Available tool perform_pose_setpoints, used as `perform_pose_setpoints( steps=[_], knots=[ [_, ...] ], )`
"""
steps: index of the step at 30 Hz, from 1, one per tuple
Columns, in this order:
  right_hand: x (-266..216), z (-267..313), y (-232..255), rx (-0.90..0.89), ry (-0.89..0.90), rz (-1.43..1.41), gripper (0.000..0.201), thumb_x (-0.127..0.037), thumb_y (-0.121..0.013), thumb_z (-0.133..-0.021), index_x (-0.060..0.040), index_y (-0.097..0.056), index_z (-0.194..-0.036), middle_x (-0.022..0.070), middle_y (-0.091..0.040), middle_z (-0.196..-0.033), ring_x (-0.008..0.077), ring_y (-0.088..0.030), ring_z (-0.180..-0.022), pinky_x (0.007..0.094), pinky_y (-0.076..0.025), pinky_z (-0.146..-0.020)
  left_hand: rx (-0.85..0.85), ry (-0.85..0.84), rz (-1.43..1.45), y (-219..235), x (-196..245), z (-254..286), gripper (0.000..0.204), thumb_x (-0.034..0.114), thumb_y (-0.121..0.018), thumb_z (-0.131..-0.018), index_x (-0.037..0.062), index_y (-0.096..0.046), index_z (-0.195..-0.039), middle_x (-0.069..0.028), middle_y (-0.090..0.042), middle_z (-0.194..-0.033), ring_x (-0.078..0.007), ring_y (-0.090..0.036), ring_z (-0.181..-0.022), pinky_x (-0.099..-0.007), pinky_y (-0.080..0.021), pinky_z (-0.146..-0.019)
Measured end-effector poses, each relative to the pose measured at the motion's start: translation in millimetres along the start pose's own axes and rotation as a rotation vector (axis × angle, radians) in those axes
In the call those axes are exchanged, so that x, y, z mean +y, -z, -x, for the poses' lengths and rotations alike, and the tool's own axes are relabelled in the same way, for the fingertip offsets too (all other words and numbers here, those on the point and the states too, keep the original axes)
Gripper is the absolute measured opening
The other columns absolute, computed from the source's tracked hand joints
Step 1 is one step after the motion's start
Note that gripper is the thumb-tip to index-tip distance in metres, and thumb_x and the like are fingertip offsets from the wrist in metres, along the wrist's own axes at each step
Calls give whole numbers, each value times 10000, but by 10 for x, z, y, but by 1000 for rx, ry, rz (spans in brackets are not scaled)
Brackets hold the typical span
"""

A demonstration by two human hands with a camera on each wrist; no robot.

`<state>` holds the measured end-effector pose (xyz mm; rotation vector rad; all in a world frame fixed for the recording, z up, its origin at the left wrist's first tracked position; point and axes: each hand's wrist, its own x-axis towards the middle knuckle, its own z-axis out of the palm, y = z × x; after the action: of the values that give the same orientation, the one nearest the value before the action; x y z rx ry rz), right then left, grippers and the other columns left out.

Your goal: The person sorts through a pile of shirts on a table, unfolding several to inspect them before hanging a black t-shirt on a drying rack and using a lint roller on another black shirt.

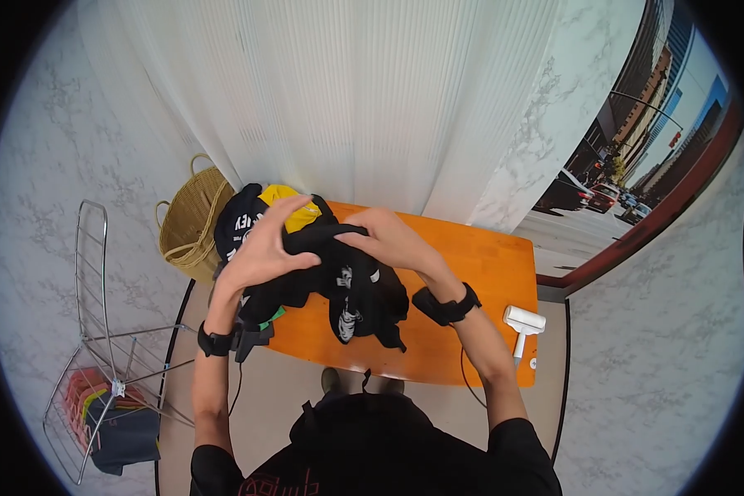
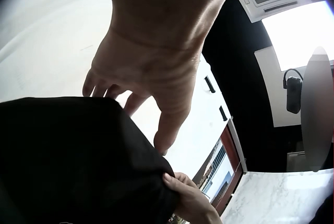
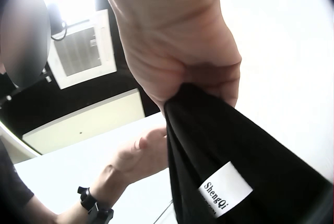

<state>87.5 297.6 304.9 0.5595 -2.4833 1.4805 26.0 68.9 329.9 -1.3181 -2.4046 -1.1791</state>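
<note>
A black garment [image 1: 360, 289] with a white print hangs over the orange table [image 1: 471, 264]. My right hand [image 1: 393, 240] pinches its upper edge, the cloth bunched between thumb and fingers. A white label reading ShengQi [image 3: 225, 189] shows on the black cloth in the right wrist view. My left hand [image 1: 264, 252] is at the garment's left side, thumb and fingers spread wide apart. From the left wrist, that hand [image 2: 146, 78] has its fingertips partly behind the cloth's top edge, with no grip on it.
Clothes lie piled at the table's left end, among them a yellow piece [image 1: 303, 217]. A wicker basket [image 1: 192, 219] stands beyond that end. On the right of the tabletop lies a white lint roller [image 1: 525, 321]. A metal drying rack [image 1: 99, 335] with hangers is at the far left.
</note>
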Motion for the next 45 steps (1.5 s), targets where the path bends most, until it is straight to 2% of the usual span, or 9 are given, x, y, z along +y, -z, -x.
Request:
perform_pose_setpoints(
  steps=[2, 5, 13, 16, 18, 24, 30, 31, 45],
  knots=[
    [-366, -210, -11, -19, 119, 171, 263, -207, -668, -874, 39, -589, -828, 208, -469, -633, 307, -449, -556, 365, -393, -534, -184, 22, 278, -98, 265, -192, 376, 123, -778, -737, -29, -648, -1056, -112, -658, -1054, -180, -614, -995, -307, -475, -881],
    [-434, -276, 63, 22, -13, 56, 283, -227, -736, -826, 29, -617, -846, 132, -585, -663, 177, -536, -587, 350, -434, -552, -355, 233, 453, -30, 171, -375, 214, 103, -722, -824, -55, -665, -957, -31, -677, -874, -92, -610, -836, -255, -502, -759],
    [402, 319, -77, -38, 1, -258, 389, -111, -766, -808, 34, -631, -1143, 15, -687, -884, 75, -607, -928, 233, -483, -853, -50, 176, 483, 633, 414, -526, 225, 167, -668, -917, -55, -672, -878, 8, -664, -765, -47, -588, -705, -221, -493, -619],
    [650, 379, 85, 25, -157, -484, 268, -102, -715, -853, 40, -677, -1078, -35, -647, -814, 31, -538, -744, 213, -457, -656, -26, 137, 387, 911, 285, -590, 227, 151, -668, -912, -75, -674, -898, -8, -680, -786, -55, -603, -726, -219, -500, -633],
    [244, 341, 552, 189, -196, -147, 146, -84, -626, -902, 47, -684, -929, -67, -569, -742, 19, -457, -678, 211, -378, -577, 9, 143, 345, 1131, 267, -616, 222, 132, -659, -914, -89, -680, -935, -23, -688, -810, -64, -610, -729, -220, -507, -648],
    [-768, -205, 1391, 521, 152, 184, 193, -143, -647, -893, 50, -665, -889, 57, -557, -613, 80, -458, -575, 281, -392, -524, 111, 63, 276, 1540, 23, -822, 250, 164, -630, -946, -80, -682, -922, -14, -678, -811, -58, -596, -704, -217, -496, -622],
    [-1091, -423, 1810, 383, 6, 442, 412, -294, -764, -816, 63, -625, -664, 83, -418, -480, 102, -363, -484, 307, -339, -466, 210, 114, 153, 1662, 55, -821, 341, 217, -586, -980, -79, -660, -827, 6, -649, -719, -40, -570, -646, -214, -469, -577],
    [-1135, -430, 1842, 359, 22, 496, 378, -265, -764, -836, 33, -644, -636, -32, -482, -513, 48, -402, -482, 258, -334, -451, 228, 113, 140, 1643, 62, -810, 365, 235, -578, -984, -75, -651, -806, 16, -632, -695, -33, -553, -626, -214, -453, -559],
    [-667, -20, 2082, -225, -280, 314, 370, -302, -781, -812, -2, -644, -645, -74, -429, -562, 52, -352, -524, 272, -275, -466, 312, 71, -40, 1774, -397, -882, 425, 299, -564, -991, 21, -536, -670, 90, -452, -601, -7, -371, -546, -232, -284, -474]
  ],
)
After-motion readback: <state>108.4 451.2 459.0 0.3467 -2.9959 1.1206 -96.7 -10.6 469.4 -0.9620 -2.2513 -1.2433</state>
